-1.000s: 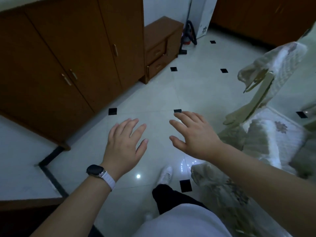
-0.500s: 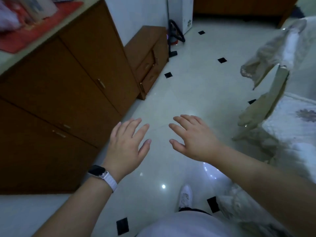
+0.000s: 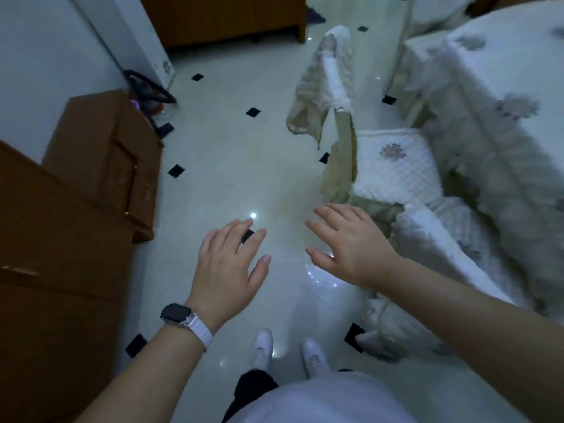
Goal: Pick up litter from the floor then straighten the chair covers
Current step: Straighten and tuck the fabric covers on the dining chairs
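Tiled floor: pale and glossy, with small black diamond insets.

Wooden cabinet: brown, along the person's left. A lower drawer unit stands beyond it against the wall.

Chair covers, white quilted cloth with a flower pattern, all to the person's right:
- The quilted seat cover lies on a chair.
- That chair's back cover hangs bunched and twisted off the backrest, one corner drooping.
- A rumpled nearer cover sits just beside the right forearm.

Person's left hand: palm down over the tiles, fingers straight and spread, holding nothing.

Person's right hand: palm down, fingers loose, holding nothing, close to the chair's edge.

White shoes: a pair, on the tiles below both hands.

Dark-faced watch: white strap, on the left wrist.
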